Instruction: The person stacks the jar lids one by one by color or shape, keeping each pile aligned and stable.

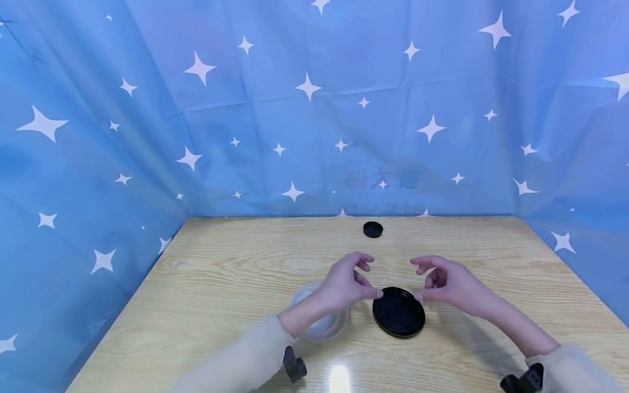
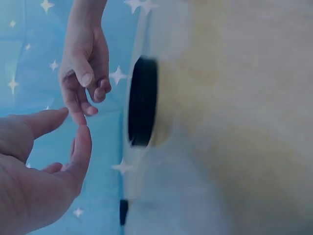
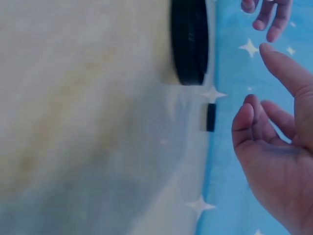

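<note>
A round black lid [image 1: 399,314] lies on the wooden table with its hollow side up, its threaded inner rim showing. My left hand [image 1: 349,281] hovers at the lid's left, thumb and fingers spread apart in a loose curve around nothing. Mirroring it on the other side, my right hand [image 1: 449,284] is likewise empty, fingers relaxed. Both wrist views show the lid [image 2: 143,102] down on the table, apart from the hands. Under my left forearm stands a clear round plastic container [image 1: 326,329], partly hidden by the arm.
A smaller black cap [image 1: 373,229] sits near the table's back edge. Blue cloth [image 1: 304,136] printed with white stars hangs behind the wooden table [image 1: 221,284] and along both sides. Light glares off the tabletop at the front.
</note>
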Demonstrator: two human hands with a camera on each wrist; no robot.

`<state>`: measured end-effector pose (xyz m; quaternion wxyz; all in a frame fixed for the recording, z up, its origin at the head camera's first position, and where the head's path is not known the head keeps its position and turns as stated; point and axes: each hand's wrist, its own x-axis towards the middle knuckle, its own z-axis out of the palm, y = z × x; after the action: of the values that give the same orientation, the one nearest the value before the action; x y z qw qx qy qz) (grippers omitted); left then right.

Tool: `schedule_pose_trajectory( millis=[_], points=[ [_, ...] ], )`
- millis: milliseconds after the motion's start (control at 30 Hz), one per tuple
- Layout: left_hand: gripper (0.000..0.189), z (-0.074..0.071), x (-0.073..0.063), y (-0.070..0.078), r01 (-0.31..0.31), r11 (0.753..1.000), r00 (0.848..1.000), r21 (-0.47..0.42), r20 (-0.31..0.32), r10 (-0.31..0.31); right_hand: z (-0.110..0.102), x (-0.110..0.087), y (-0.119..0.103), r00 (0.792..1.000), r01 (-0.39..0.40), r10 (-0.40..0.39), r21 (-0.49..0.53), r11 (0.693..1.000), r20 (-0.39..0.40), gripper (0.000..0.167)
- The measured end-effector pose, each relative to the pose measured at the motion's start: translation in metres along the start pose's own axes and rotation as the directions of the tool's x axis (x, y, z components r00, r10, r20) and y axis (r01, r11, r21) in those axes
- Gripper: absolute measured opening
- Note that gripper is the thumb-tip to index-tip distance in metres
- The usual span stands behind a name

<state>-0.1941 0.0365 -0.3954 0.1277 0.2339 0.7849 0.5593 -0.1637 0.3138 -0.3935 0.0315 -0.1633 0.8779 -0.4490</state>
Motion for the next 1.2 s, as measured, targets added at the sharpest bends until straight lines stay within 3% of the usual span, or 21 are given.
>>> schedule_pose_trajectory(
  millis=[233,433,667,833,1000,1200],
  points=[
    [0.063,-0.025,0.030,0.005,0.033,0.991,0.999,-0.127,-0.028,-0.037,-0.018,0.027,-0.014,1.000,0.019,-0.018,-0.043,0.999,0.015,0.069],
    [0.060,-0.047,0.059,0.005,0.048,0.985,0.996,-0.165,-0.065,-0.059,-0.027,0.055,-0.012,1.000,0.030,-0.030,-0.059,0.998,0.006,0.075],
    [0.057,-0.062,0.089,-0.005,0.086,0.955,0.991,-0.284,-0.077,-0.113,-0.033,0.089,0.009,0.997,-0.073,0.072,-0.080,0.994,-0.016,0.079],
    [0.061,-0.063,0.106,-0.024,0.109,0.938,0.980,-0.330,-0.124,-0.158,-0.031,0.108,0.026,0.995,-0.100,0.100,-0.038,0.994,-0.002,0.083],
    [0.073,-0.054,0.124,-0.042,0.132,0.920,0.976,-0.369,-0.116,-0.187,-0.027,0.118,0.041,0.993,-0.119,0.119,0.006,0.993,0.027,0.084],
    [0.070,-0.042,0.140,-0.051,0.100,0.938,0.962,-0.332,-0.210,-0.176,-0.024,0.132,0.056,0.992,-0.128,0.126,0.089,0.988,0.025,0.087]
  ],
)
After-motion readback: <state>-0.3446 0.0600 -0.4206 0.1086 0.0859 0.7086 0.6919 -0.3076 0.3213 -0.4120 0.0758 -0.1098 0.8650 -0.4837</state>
